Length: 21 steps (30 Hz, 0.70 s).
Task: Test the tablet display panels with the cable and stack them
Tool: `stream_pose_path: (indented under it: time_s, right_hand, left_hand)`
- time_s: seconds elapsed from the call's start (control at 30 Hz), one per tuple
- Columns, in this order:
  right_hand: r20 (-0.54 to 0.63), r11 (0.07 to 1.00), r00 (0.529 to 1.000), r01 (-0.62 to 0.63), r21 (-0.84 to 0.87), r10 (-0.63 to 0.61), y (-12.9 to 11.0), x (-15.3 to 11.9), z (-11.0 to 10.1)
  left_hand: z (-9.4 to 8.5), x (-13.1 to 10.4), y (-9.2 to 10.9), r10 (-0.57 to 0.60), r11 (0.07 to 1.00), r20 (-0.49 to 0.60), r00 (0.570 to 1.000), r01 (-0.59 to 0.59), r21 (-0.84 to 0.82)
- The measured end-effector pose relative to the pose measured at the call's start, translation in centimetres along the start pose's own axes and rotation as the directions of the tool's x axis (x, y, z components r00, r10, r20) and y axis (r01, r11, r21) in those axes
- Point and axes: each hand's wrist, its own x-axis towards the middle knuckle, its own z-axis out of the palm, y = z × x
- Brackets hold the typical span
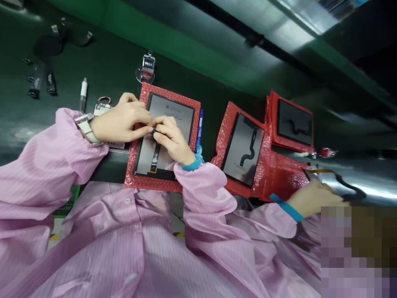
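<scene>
A flat display panel point(173, 109) lies face up on a red bubble-wrap pouch point(132, 165) in front of me. Its black flex cable point(156, 156) runs up from near the panel's lower edge to my fingers. My left hand point(124, 118) reaches in from the left, thumb and fingers pinched at the cable's upper end. From the other side my right hand point(172, 138) pinches the same end, its fingertips touching those of the left. A small dark piece shows between the fingertips; the exact joint there is hidden.
Behind the pouch stands a tally counter point(148, 64); a blue pen point(200, 128) lies along its right side. Loose flex cables point(49, 45), a white pen point(83, 93) and a small circuit board point(102, 108) are leftward. More panels point(240, 149) on red pouches lie rightward, near a co-worker's hand point(313, 198).
</scene>
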Motion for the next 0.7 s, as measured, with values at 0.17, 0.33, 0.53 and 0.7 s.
stream_pose_path:
  time_s: [0.17,0.33,0.53,0.7]
  right_hand:
    - [0.030,0.999,1.000,-0.004,-0.035,0.005,0.1,0.1,-0.1]
    - [0.013,0.999,1.000,0.019,-0.034,-0.018,0.2,0.0,-0.1]
    - [0.000,0.995,1.000,0.022,-0.102,-0.022,0.3,0.3,0.2]
    - [-0.236,1.000,0.972,-0.018,-0.015,0.014,0.5,-0.1,0.6]
  left_hand:
    - [-0.4,0.0,0.0,0.003,1.000,0.003,1.000,-0.003,0.016]
    - [-0.4,0.0,0.2,-0.038,0.999,-0.006,0.999,0.038,-0.002]
    - [0.8,0.2,0.2,-0.094,0.993,-0.131,0.987,0.103,0.062]
    - [-1.1,-1.0,2.3,-0.174,0.973,-0.397,0.901,0.220,0.074]
